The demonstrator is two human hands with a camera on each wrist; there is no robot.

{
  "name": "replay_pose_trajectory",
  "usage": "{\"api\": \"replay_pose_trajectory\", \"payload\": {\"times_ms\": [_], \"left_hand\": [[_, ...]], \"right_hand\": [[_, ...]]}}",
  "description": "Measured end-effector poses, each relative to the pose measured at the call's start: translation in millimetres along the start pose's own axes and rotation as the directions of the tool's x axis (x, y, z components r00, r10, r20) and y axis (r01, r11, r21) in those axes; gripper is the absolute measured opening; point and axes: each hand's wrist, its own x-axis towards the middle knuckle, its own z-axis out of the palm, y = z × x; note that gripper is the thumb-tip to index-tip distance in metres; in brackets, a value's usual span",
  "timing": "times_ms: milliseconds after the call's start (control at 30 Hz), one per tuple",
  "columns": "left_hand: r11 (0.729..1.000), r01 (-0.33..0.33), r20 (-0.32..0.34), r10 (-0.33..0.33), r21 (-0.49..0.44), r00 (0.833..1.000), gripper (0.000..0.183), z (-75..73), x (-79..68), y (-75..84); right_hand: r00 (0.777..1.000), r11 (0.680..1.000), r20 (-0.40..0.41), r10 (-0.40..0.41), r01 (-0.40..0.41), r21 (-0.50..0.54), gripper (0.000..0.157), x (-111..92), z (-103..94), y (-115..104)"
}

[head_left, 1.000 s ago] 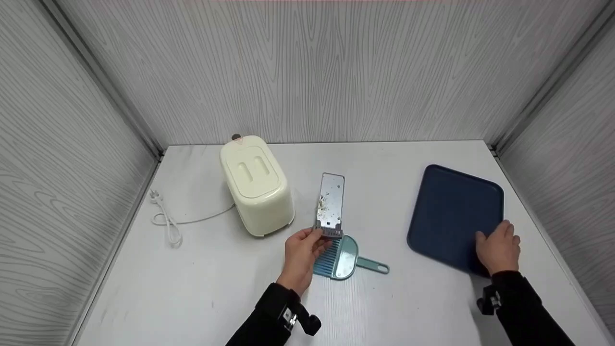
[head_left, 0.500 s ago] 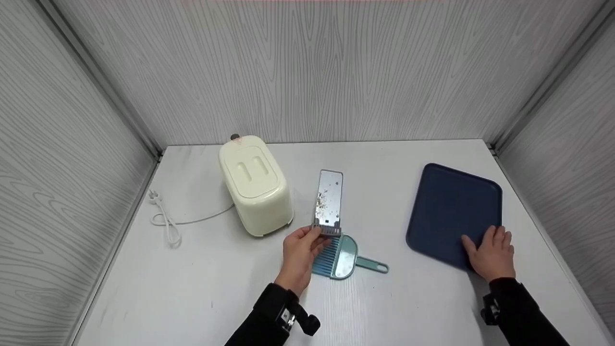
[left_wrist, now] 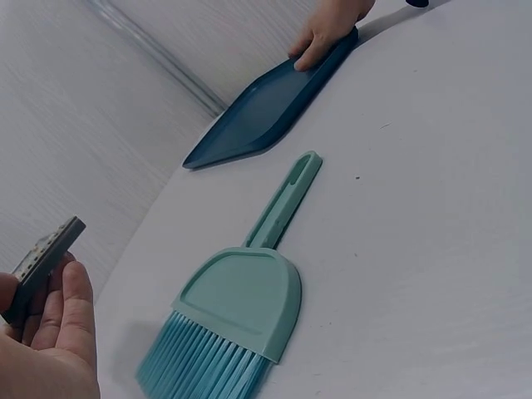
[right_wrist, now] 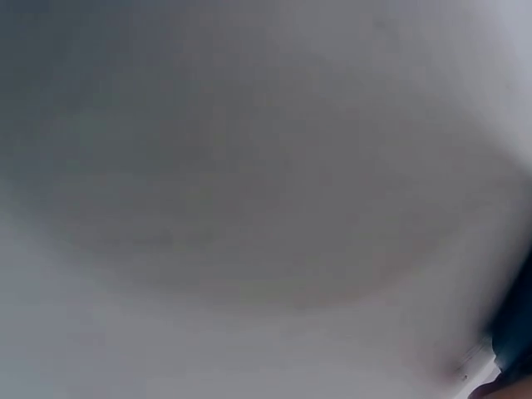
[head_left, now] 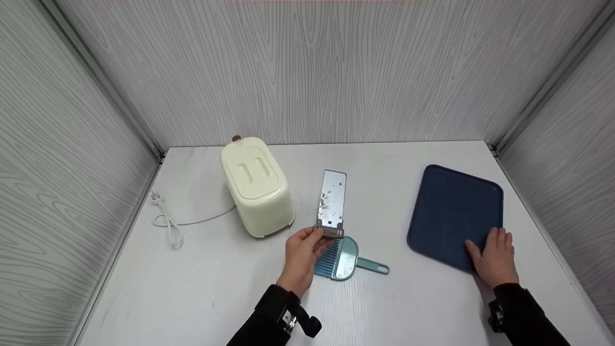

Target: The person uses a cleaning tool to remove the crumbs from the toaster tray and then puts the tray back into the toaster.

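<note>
Head view: the left hand (head_left: 299, 259) pinches the grey slotted end of a narrow metal plate (head_left: 337, 194) between thumb and fingers, and the plate, scattered with brown specks (head_left: 325, 200), reaches away beyond the fingertips. Below those fingers — partly hidden by them — lies a teal brush (head_left: 347, 260), its handle pointing right. Beyond them and to their left sits a cream appliance (head_left: 259, 190). The right hand (head_left: 496, 259) rests straight fingers on a navy tray (head_left: 451, 211), its thumb spread apart; most of the tray lies ahead and left of those fingers.
</note>
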Motion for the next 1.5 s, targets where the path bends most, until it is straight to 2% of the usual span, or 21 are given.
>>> {"api": "replay_pose_trajectory", "payload": {"times_ms": [200, 333, 600, 767, 933, 1333, 1500], "left_hand": [[1.0, -0.001, -0.006, 0.002, 0.012, 1.0, 0.024, -0.1, 0.0, -0.8], [1.0, -0.009, 0.006, 0.009, 0.017, 1.0, 0.026, -0.2, -0.3, -1.3], [1.0, -0.005, 0.012, 0.005, 0.013, 1.0, 0.027, 1.1, -1.4, -1.7], [1.0, -0.003, 0.015, 0.003, 0.011, 1.0, 0.028, 0.9, -2.1, -1.2], [1.0, 0.004, 0.008, -0.004, 0.01, 1.0, 0.026, 1.0, -3.1, 0.2], [1.0, -0.002, 0.0, 0.002, -0.018, 1.0, 0.025, 0.8, -1.9, -0.6], [1.0, -0.015, -0.003, 0.015, -0.02, 1.0, 0.023, 0.0, -1.1, -1.7]], "right_hand": [[0.997, 0.998, -0.034, -0.068, 0.069, 0.009, 0.094, -0.1, 4.6, -5.2], [0.995, 0.996, -0.021, -0.093, 0.093, 0.004, 0.096, 2.6, 11.3, -17.1], [0.992, 0.994, 0.068, -0.109, 0.109, -0.001, 0.096, 15.2, 23.7, -52.8], [0.981, 0.991, 0.144, -0.134, 0.136, -0.009, 0.099, 23.1, 31.2, -69.8], [0.97, 0.985, 0.18, -0.166, 0.171, -0.014, 0.098, 26.9, 37.6, -85.1], [0.95, 0.96, 0.168, -0.263, 0.275, -0.052, 0.095, 36.8, 55.9, -108.3], [0.944, 0.957, 0.178, -0.279, 0.289, -0.035, 0.098, 38.9, 60.4, -119.1]]}}
